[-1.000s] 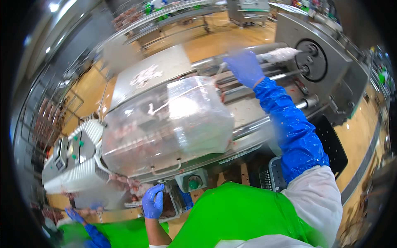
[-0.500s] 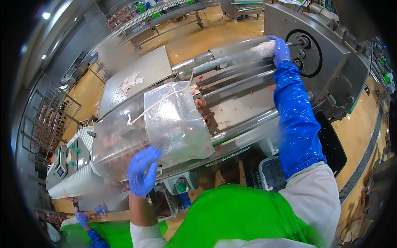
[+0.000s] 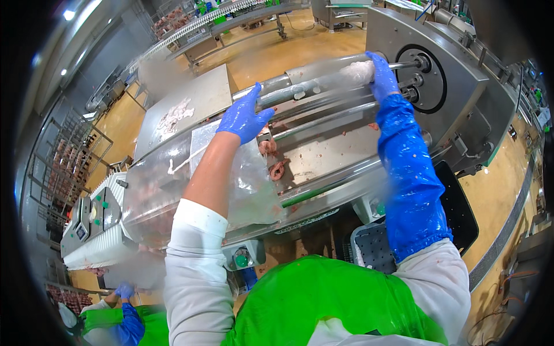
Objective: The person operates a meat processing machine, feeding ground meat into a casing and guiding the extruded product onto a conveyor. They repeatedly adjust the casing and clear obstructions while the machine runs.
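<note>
My left hand [image 3: 241, 118], in a blue glove, reaches with fingers apart to the left end of a long metal tube [image 3: 291, 91] on the steel machine. My right hand [image 3: 381, 78], gloved with a blue sleeve, is closed round a white bunched casing [image 3: 355, 71] at the tube's right end. Below my left hand, a clear plastic sheet [image 3: 245, 190] with a white cord [image 3: 183, 160] lies over the transparent cover. Pinkish meat pieces [image 3: 277, 168] lie beside the sheet in the machine bed, below the steel rods [image 3: 323, 118].
A steel plate [image 3: 149, 141] with white scraps is beyond the machine. A large housing [image 3: 461, 115] stands right, black crates [image 3: 369, 239] below. A white conveyor [image 3: 98, 245] is left, a co-worker's gloved hands [image 3: 124, 292] below it. Racks [image 3: 69, 167] and conveyors [image 3: 225, 26] stand farther off.
My left hand has risen from the machine's near edge to the tube's left end. My right hand moved rightward to the white casing and has since shifted slightly left with it.
</note>
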### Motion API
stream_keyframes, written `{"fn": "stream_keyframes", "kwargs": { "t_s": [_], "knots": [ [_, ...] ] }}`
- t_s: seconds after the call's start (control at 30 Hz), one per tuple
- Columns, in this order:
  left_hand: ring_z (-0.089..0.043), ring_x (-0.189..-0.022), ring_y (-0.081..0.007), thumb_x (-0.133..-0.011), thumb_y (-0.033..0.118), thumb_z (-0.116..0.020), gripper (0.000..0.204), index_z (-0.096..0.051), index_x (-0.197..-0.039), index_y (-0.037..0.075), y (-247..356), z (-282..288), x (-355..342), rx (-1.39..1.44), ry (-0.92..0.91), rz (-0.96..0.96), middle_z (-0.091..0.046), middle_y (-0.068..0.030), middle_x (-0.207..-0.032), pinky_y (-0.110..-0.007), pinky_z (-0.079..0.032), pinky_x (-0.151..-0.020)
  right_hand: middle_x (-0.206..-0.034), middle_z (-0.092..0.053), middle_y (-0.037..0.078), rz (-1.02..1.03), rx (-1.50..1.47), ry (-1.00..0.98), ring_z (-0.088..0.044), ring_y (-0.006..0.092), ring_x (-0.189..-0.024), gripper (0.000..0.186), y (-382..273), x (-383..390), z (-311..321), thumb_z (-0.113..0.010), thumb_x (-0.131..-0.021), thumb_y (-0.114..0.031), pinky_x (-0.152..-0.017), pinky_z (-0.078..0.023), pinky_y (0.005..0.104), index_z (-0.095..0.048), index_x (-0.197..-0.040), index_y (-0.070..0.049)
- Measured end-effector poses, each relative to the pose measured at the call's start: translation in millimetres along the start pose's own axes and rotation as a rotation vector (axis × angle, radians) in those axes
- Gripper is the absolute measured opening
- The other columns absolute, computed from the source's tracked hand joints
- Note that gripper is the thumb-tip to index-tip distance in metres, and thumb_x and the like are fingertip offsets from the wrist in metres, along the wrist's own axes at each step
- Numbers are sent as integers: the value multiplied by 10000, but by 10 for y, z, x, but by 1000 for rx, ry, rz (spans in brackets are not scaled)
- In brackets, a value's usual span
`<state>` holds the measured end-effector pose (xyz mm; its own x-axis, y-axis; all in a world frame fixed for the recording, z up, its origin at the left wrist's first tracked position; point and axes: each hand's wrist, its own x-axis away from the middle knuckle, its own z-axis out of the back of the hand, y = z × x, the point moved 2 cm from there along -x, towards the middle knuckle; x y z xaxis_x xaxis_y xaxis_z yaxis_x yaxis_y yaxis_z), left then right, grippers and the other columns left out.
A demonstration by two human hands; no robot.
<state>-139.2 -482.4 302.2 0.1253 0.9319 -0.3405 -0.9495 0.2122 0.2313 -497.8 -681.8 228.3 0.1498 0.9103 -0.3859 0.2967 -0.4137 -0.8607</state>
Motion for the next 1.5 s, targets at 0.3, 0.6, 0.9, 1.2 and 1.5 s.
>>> {"fn": "stream_keyframes", "kwargs": {
  "t_s": [0.3, 0.6, 0.9, 1.2, 1.5],
  "knots": [
    [-597, -1082, -372, -933, 412, -530, 461, -560, -1270, 99, 45, -70, -148, -71, -52, -4, -638, -191, -1162, -452, -475, -917, -1014, -641, 184, -89, 380, 180, -595, 282, -1022, 492, -260, 551, -477, -727, -794, -300, -901, -474, 407, -620, -1216, -69],
    [-580, -1104, -395, -958, 413, -497, 460, -532, -1309, 118, 21, 48, -142, -89, -172, 16, -614, -211, -1207, -463, -465, -928, -1064, -659, 94, 763, 1835, -525, -617, 286, -1011, 235, -671, 427, -730, -657, -786, -227, -958, -418, 438, -682, -1008, -154],
    [-588, -1087, -388, -972, 356, -463, 424, -505, -1357, 183, -106, 165, -65, -77, -197, -35, -620, -186, -1204, -471, -469, -917, -1190, -622, 76, 467, 1855, 21, -492, 261, -1245, 353, -1010, 63, 293, -714, -716, -313, -999, -360, 540, -685, -1050, -202],
    [-616, -1005, -389, -964, 323, -480, 393, -538, -1327, 182, -129, 159, -87, -66, -94, -145, -659, -193, -1091, -466, -489, -859, -1051, -651, 116, 1134, 1447, -216, -604, 297, -1030, 170, -604, 502, -501, -660, -762, -158, -896, -441, 480, -682, -928, -126],
    [-599, -1062, -370, -963, 365, -469, 390, -561, -1275, 149, -74, 104, -137, -45, -147, -74, -646, -162, -1149, -461, -479, -904, -1187, -557, 77, 329, 1920, -330, -494, 245, -1224, 378, -1116, 308, -287, -668, -769, -208, -1073, -276, 533, -602, -1141, -185]
  ]
}}
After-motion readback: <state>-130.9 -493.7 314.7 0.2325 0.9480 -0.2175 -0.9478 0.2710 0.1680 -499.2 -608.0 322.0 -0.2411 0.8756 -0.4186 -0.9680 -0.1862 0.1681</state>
